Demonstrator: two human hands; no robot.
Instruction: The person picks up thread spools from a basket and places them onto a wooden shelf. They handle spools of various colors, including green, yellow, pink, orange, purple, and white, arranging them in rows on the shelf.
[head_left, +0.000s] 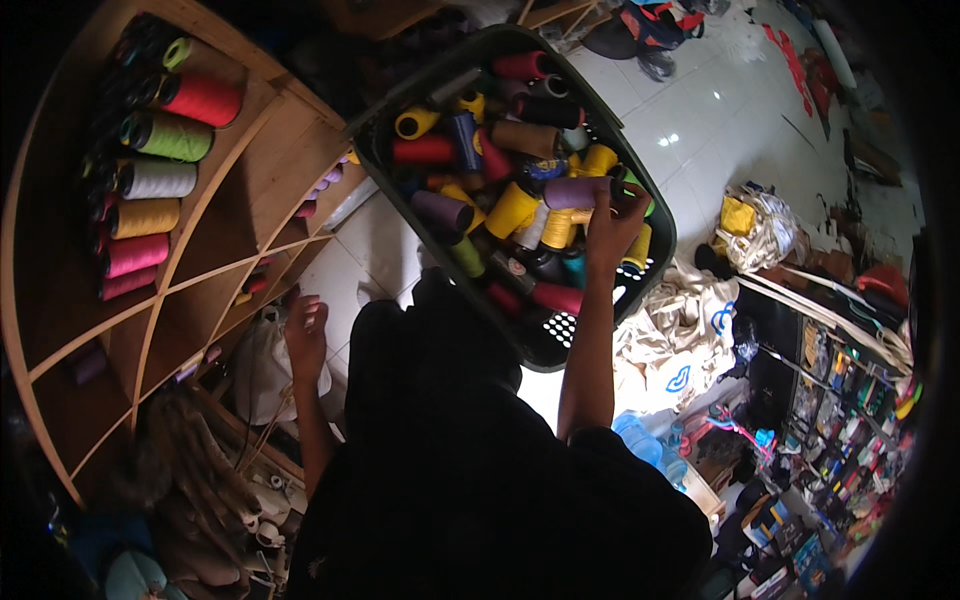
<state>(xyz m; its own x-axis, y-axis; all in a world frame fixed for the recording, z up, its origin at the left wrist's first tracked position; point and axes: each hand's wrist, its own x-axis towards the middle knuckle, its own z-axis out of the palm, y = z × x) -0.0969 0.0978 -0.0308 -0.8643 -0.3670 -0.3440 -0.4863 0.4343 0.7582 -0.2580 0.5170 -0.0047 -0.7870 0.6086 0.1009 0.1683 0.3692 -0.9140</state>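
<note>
A dark green plastic basket (362, 160) full of thread spools stands in front of me. Over its right side, my right hand (615, 222) reaches in with bent fingers around a green spool of thread (650, 207), which they mostly hide. Its thumb overlaps the end of a purple spool (572, 192) lying on the pile. Yellow (512, 210), red (422, 151) and brown (526, 137) spools lie jumbled around it. My left hand (306, 335) hangs beside the wooden shelf, fingers loosely curled and apart, with nothing seen in it.
The wooden shelf (250, 165) on the left holds a row of spools, among them a lime green one (168, 136). A cream cloth bag (680, 335) lies right of the basket on the white tiled floor (690, 130). Crowded small goods (840, 430) fill the lower right.
</note>
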